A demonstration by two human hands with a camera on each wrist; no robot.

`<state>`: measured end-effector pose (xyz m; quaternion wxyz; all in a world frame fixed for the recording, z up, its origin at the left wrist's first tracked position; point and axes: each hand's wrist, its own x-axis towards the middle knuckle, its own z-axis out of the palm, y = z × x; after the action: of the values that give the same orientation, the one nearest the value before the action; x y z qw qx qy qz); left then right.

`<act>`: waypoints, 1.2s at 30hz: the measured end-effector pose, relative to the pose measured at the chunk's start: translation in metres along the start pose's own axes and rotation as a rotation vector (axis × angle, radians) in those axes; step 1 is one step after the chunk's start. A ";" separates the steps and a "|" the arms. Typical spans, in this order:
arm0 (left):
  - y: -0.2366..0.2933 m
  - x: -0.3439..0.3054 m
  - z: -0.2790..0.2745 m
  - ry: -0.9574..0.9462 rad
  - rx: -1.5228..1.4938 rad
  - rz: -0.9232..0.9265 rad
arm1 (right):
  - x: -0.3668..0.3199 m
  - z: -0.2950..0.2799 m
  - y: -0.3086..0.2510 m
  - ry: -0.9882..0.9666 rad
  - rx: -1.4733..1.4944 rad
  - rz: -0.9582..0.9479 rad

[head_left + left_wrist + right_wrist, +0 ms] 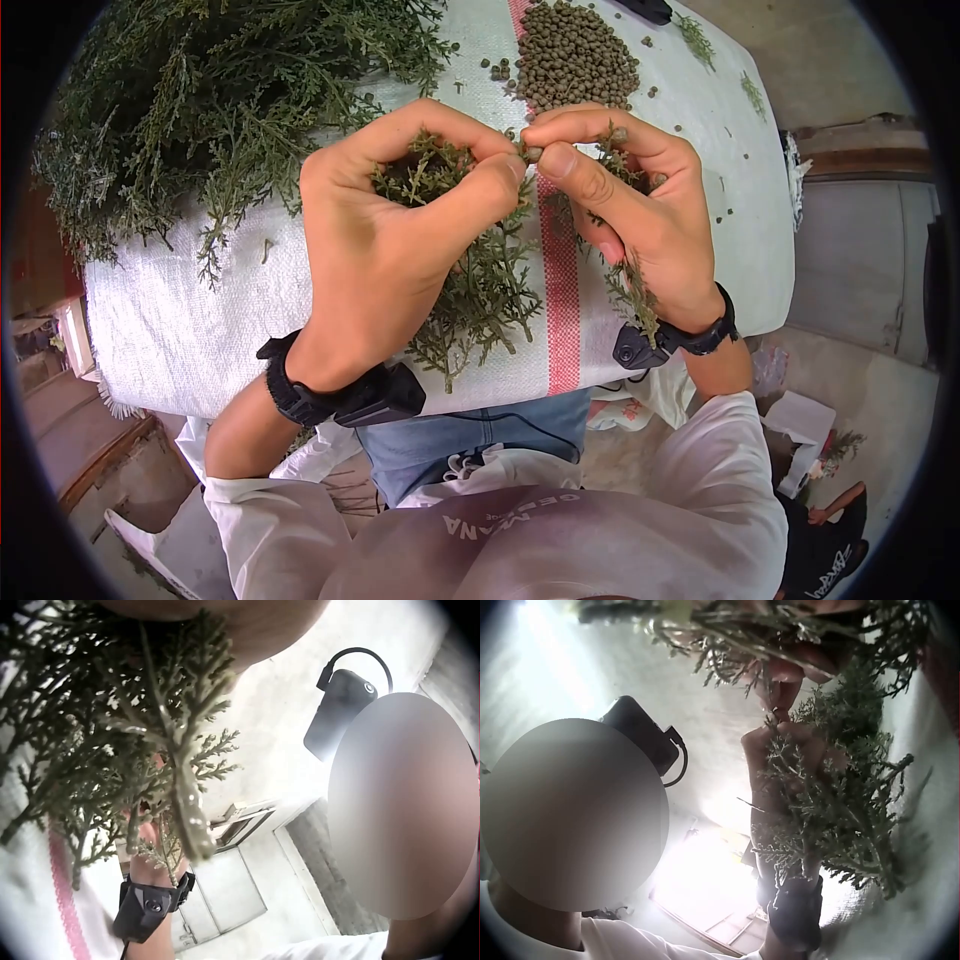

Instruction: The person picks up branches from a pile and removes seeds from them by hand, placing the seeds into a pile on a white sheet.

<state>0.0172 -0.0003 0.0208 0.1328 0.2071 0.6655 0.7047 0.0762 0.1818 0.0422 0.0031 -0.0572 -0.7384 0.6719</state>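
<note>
My left hand (375,240) grips a leafy evergreen sprig (485,285), its thumb and forefinger pinching near the top while the foliage hangs below the palm. The same sprig (180,750) fills much of the left wrist view. Facing it, my right hand (660,220) brings thumb and forefinger together at a small round green-brown cone (533,155), right against the left fingertips. A second, thinner sprig (630,290) lies in the right palm and trails toward the wrist. The other right fingers are curled and partly hidden by it.
Under both hands is a stuffed white woven sack (200,320) with a red stripe (562,330). A large heap of evergreen branches (230,110) covers its far left. Beyond the hands lies a pile of small round cones (575,60). Another person (825,540) is at lower right.
</note>
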 end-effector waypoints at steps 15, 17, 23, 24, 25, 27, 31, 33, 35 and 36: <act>0.000 0.001 0.001 0.001 0.034 0.026 | 0.001 0.001 0.007 0.014 -0.039 -0.094; -0.001 0.001 0.000 0.005 0.073 0.018 | 0.000 0.001 0.004 0.004 -0.018 -0.037; 0.000 0.000 0.001 0.003 0.101 -0.002 | 0.000 0.000 0.005 -0.014 -0.036 -0.007; 0.001 0.000 0.001 0.006 0.096 0.014 | -0.001 0.001 0.005 -0.012 -0.019 -0.007; 0.001 -0.001 0.001 0.007 0.092 0.032 | -0.001 0.002 0.005 -0.010 -0.002 -0.010; 0.003 0.000 0.001 0.009 0.090 0.052 | -0.001 0.001 0.004 -0.006 0.016 -0.016; 0.004 0.000 0.001 -0.013 0.080 0.030 | -0.002 0.001 0.008 0.013 -0.005 -0.115; 0.001 0.000 0.001 -0.016 0.071 0.049 | -0.001 0.000 0.007 -0.004 0.001 -0.135; 0.001 0.002 0.002 -0.021 0.070 0.063 | -0.002 -0.002 0.005 -0.010 0.006 -0.150; 0.000 0.004 0.003 -0.019 0.028 0.010 | -0.003 -0.004 0.002 -0.007 0.028 -0.084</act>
<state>0.0152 0.0043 0.0215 0.1325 0.2192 0.6730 0.6939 0.0798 0.1854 0.0406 0.0293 -0.0237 -0.7306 0.6817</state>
